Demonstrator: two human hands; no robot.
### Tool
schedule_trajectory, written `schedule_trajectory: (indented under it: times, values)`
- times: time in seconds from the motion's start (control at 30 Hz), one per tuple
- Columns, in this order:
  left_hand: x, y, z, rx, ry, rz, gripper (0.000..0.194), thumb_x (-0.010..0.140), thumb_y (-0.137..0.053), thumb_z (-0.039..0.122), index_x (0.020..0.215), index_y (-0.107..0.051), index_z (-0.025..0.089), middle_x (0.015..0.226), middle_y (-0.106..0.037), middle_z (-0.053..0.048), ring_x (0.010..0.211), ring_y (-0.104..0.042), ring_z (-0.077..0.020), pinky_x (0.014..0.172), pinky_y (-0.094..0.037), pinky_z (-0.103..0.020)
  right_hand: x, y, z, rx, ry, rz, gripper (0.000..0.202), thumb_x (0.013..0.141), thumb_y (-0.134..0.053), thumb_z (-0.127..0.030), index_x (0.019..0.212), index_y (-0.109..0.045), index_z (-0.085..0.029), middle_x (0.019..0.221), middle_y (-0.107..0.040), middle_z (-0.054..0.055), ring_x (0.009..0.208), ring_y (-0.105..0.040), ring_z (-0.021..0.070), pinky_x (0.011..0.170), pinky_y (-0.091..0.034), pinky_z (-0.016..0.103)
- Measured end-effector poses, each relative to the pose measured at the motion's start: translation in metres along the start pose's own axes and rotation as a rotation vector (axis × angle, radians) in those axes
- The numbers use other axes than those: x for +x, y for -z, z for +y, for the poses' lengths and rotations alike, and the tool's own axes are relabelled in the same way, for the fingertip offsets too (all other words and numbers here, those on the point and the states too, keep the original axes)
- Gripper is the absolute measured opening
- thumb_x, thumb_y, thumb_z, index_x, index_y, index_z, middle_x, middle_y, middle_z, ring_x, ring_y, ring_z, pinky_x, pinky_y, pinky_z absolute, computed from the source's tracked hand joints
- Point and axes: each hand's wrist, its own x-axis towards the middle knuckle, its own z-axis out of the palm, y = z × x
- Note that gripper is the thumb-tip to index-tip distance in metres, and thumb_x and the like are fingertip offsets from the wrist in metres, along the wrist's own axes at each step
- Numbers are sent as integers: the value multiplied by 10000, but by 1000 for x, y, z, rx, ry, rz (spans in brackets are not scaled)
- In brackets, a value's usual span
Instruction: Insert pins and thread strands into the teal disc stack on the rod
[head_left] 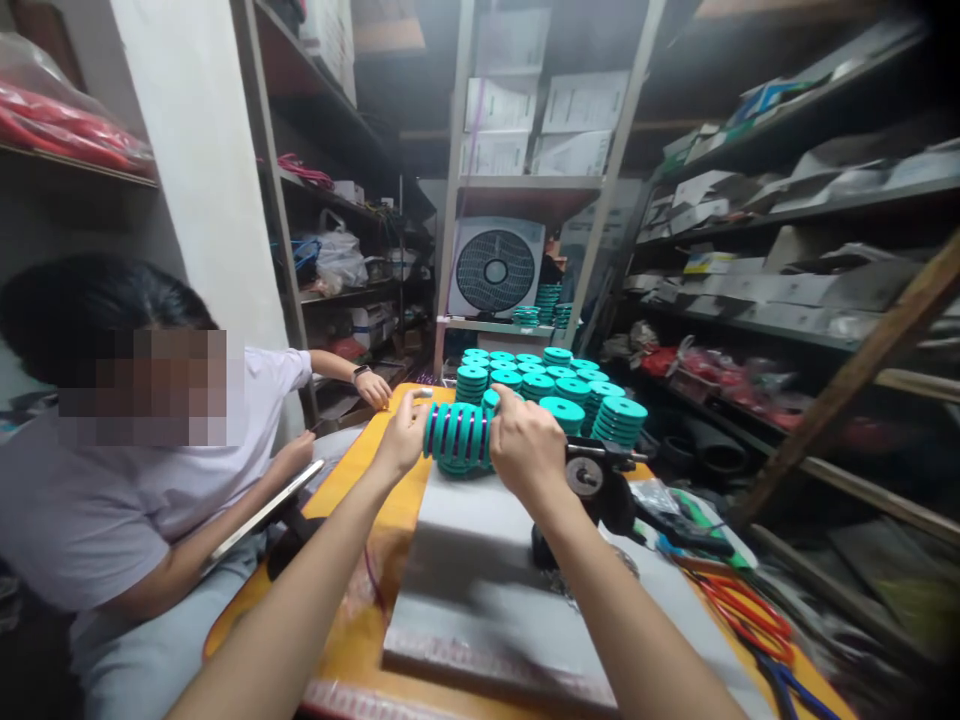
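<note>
A turquoise ribbed spool (459, 435) lies sideways between my hands, with dark purple showing in the grooves between its discs. My left hand (403, 435) has its fingers closed at the spool's left end. At the other end, my right hand (527, 440) is wrapped round the spool, covering that part of it. Just right of my right hand stands a small black machine (589, 475) with a shaft and a round metal hub. Several stacks of turquoise discs (562, 410) stand right behind the spool.
A pale board (465, 580) lies on the yellow table (352, 510). Red-handled pliers (750, 610) lie at the right edge. On the left sits another person (150, 500), with a tablet-like object (266, 510) on their lap. A box fan (495, 268) and loaded shelves stand behind.
</note>
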Motion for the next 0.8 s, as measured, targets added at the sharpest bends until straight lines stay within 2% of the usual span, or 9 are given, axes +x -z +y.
schedule_trajectory:
  times: [0.07,0.2,0.3,0.4,0.47,0.53,0.67,0.8]
  values:
    - [-1,0,6,12,10,6,303,796,-577,362,1030,-605,172,589,-540,38,544,-498,-127,596,-412,-238,0,1,0,9,-1,-7,420,895,-379,-193,1296,-499,-156,967,-686,66,854,-571,216,785,-341,323]
    - [-9,0,14,22,37,0,346,790,-565,428,982,-626,146,666,-602,3,599,-541,-148,617,-425,-252,0,4,2,21,8,-22,425,896,-392,-202,1304,-494,-144,967,-675,70,850,-563,217,797,-358,334]
    - [-19,4,16,-6,148,-74,415,828,-518,451,1134,-554,173,724,-612,10,572,-536,-134,580,-425,-239,1,4,3,31,27,-23,430,891,-406,-199,1307,-496,-136,932,-661,65,831,-555,218,794,-376,342]
    - [-25,10,15,-90,219,-166,533,844,-518,479,1309,-405,244,1062,-642,-40,837,-634,-170,738,-489,-269,2,3,3,77,27,-30,451,883,-413,-188,1323,-480,-122,921,-641,78,824,-542,234,790,-395,371]
    - [-23,13,13,-50,211,-127,567,839,-519,517,1330,-395,263,1271,-571,-60,1067,-599,-204,846,-487,-279,2,2,3,112,19,-41,462,872,-423,-180,1326,-475,-112,920,-630,92,817,-535,248,779,-407,396]
    - [-16,14,10,47,213,-80,573,818,-527,555,1302,-454,257,1355,-527,-54,1188,-538,-234,894,-484,-284,1,0,3,133,24,-47,466,859,-437,-177,1319,-481,-109,912,-624,100,801,-529,254,757,-420,409]
    - [-2,11,7,165,233,-28,586,718,-595,615,1151,-591,220,1278,-604,-52,1175,-551,-286,907,-507,-326,0,-1,6,170,61,-44,466,853,-445,-187,1313,-483,-121,903,-620,108,774,-523,251,724,-439,413]
    - [-4,-1,12,77,207,100,476,708,-655,526,1112,-587,285,1015,-712,2,945,-656,-257,774,-555,-328,1,-1,9,168,103,-14,482,837,-458,-205,1306,-479,-92,909,-623,129,756,-530,253,706,-449,422]
